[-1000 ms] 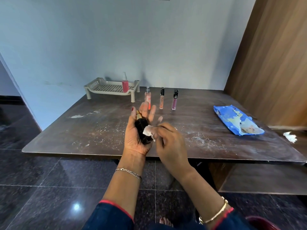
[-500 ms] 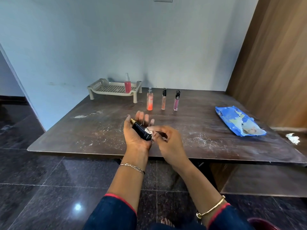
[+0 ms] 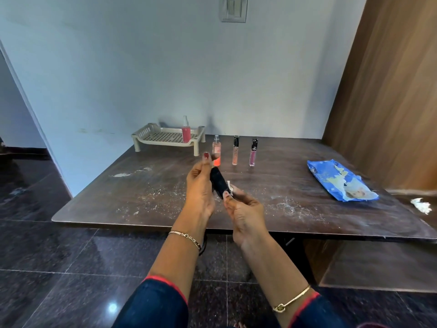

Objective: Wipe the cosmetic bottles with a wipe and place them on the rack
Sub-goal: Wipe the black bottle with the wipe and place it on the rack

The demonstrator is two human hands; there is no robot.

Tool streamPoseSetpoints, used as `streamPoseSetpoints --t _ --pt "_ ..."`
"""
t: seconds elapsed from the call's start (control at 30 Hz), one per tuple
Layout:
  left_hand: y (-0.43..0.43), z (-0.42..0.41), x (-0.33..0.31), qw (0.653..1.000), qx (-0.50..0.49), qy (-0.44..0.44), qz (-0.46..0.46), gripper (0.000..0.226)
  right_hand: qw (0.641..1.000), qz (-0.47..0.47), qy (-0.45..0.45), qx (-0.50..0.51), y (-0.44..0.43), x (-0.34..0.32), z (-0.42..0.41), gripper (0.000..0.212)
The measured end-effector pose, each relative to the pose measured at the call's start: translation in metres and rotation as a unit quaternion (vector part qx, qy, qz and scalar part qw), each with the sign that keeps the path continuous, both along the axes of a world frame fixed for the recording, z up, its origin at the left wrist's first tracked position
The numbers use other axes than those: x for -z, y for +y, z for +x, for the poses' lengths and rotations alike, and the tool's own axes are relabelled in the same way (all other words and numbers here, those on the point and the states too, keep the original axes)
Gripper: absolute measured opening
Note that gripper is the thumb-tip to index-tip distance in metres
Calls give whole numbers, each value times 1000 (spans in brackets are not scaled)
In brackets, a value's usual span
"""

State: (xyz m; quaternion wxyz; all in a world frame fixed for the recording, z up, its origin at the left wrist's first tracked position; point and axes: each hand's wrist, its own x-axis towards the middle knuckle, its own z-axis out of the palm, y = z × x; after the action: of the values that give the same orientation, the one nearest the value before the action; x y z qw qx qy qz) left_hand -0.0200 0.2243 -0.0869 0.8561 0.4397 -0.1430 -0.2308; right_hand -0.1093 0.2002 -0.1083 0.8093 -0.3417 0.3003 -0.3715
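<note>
My left hand [image 3: 199, 185] grips a small black bottle [image 3: 218, 182] above the table's near half, the bottle tilted with its base toward my right hand. My right hand [image 3: 243, 208] pinches a small white wipe [image 3: 229, 185] against the bottle's lower end. A beige perforated rack [image 3: 163, 138] stands at the table's back left with a pink spray bottle [image 3: 185, 132] upright on it. On the table in a row stand an orange perfume bottle [image 3: 216, 151], a peach lip-gloss tube [image 3: 235, 150] and a purple lip-gloss tube [image 3: 253, 152].
A blue wipes packet [image 3: 340, 181] lies on the right side of the dark wooden table [image 3: 142, 192]. A crumpled white wipe [image 3: 421, 205] lies at the far right. White powdery marks dot the tabletop. A wooden panel stands at the right, a wall behind.
My left hand turned and its fingers closed round the black bottle, which tilted from lying in the palm. My right hand slid the wipe down to the bottle's lower end.
</note>
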Motion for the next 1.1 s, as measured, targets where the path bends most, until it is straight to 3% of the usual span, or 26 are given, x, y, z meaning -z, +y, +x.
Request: streamPoseSetpoints --t 0.13,0.37,0.47,0.7,0.8,0.9,1.1 --pt "15 9 -6 996 32 -50 60 20 998 56 17 -1 -5 -2 4 22" --pt "32 33 -23 980 -46 -163 100 7 997 74 9 -26 -1 -22 28 19" --pt "37 44 -26 967 -65 -217 117 14 997 71 14 -41 -1 -26 37 22" --pt "40 81 -46 964 -126 -190 137 7 998 12 12 -58 -7 -42 71 26" --pt "34 114 -68 944 -165 -229 173 24 997 -44 27 -64 -13 -55 92 26" --pt "26 156 -88 922 -188 -268 208 26 991 -112 52 -59 -23 -62 118 26" --pt "-1 218 -96 830 -262 -348 348 34 952 -248 171 -45 -54 -45 171 20"
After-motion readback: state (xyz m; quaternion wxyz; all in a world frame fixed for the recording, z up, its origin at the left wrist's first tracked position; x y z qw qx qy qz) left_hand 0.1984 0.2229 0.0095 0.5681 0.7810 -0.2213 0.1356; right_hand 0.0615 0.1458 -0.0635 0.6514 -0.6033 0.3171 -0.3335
